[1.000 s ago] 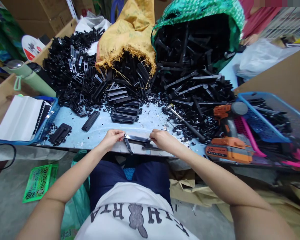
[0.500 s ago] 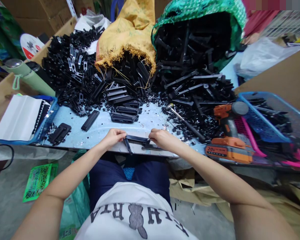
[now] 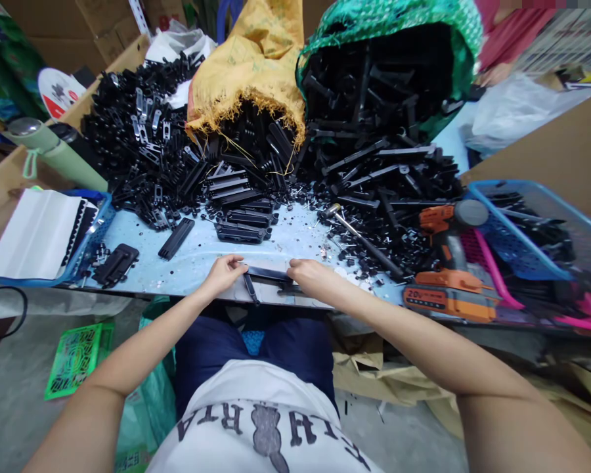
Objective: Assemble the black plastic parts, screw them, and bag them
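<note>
A long black plastic bar (image 3: 266,272) lies level near the table's front edge, between my two hands. My left hand (image 3: 225,272) pinches its left end, where a short black arm (image 3: 250,289) angles down toward the edge. The fingers of my right hand (image 3: 309,274) are closed on its right end. More dark pieces show just under my right hand, partly hidden by it. Beyond my hands, several similar black assemblies (image 3: 245,231) are stacked, and a single flat black bar (image 3: 176,239) lies to the left.
A hammer (image 3: 362,240) and an orange cordless drill (image 3: 453,263) lie right. Black parts spill from a yellow sack (image 3: 249,72) and a green sack (image 3: 394,26). A blue basket (image 3: 532,256) stands right, a green bottle (image 3: 59,154) left. Another person's sleeve (image 3: 515,36) shows at the back.
My right hand has shifted slightly left along the bar. My left hand keeps its place at the left end, its fingers a little changed.
</note>
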Demonstrator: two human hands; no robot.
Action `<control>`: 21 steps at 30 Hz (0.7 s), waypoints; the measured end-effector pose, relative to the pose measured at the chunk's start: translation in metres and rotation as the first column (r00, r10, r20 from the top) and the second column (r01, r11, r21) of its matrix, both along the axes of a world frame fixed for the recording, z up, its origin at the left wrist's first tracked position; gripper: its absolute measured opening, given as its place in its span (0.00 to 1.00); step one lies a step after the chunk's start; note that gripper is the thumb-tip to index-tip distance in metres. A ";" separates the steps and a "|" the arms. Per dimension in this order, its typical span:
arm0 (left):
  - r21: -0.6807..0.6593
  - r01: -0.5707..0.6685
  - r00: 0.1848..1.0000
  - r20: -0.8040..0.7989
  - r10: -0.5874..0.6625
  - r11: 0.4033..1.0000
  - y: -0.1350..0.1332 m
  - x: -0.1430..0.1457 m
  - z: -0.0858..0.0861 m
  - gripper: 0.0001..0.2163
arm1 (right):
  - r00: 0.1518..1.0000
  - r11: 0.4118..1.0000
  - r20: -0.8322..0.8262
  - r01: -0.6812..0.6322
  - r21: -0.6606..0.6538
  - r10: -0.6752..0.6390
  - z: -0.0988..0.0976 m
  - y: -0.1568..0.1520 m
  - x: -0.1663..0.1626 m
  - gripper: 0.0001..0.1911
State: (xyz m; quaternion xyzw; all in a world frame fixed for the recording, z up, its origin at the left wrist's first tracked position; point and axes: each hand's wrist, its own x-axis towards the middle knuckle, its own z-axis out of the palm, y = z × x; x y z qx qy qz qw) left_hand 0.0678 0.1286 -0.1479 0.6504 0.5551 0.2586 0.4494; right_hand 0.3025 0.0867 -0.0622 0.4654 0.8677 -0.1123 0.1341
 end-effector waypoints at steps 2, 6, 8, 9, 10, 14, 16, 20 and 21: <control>0.312 0.101 0.981 -0.192 -0.041 0.945 -0.008 0.002 0.004 0.16 | 0.998 0.999 -0.060 0.025 0.036 -0.023 -0.013 -0.003 0.004 0.10; 0.604 0.530 0.830 -0.513 -0.218 0.595 -0.020 0.010 0.005 0.16 | 0.898 0.967 -0.439 0.122 0.223 -0.012 -0.062 -0.018 0.024 0.11; 0.590 0.684 0.724 -0.621 -0.299 0.430 -0.020 0.016 0.000 0.18 | 0.800 0.925 -0.592 0.143 0.351 0.101 -0.087 -0.027 0.036 0.14; 0.570 0.734 0.676 -0.663 -0.321 0.369 -0.018 0.019 -0.002 0.19 | 0.769 0.905 -0.621 0.142 0.401 0.154 -0.097 -0.030 0.040 0.16; 0.546 0.773 0.633 -0.697 -0.336 0.324 -0.017 0.022 -0.005 0.20 | 0.757 0.890 -0.624 0.131 0.437 0.195 -0.105 -0.031 0.044 0.19; 0.451 0.861 0.508 -0.777 -0.371 0.235 -0.009 0.028 -0.007 0.25 | 0.776 0.873 -0.563 0.033 0.487 0.284 -0.115 -0.026 0.055 0.25; 0.426 0.877 0.480 -0.792 -0.378 0.221 -0.008 0.029 -0.003 0.25 | 0.769 0.870 -0.546 -0.027 0.492 0.333 -0.115 -0.020 0.059 0.26; 0.399 0.871 0.483 -0.801 -0.354 0.287 -0.015 0.037 0.005 0.25 | 0.773 0.866 -0.543 -0.015 0.500 0.327 -0.118 -0.022 0.057 0.25; 0.393 0.857 0.498 -0.799 -0.336 0.334 -0.019 0.042 0.006 0.27 | 0.782 0.865 -0.554 0.039 0.500 0.285 -0.120 -0.025 0.055 0.25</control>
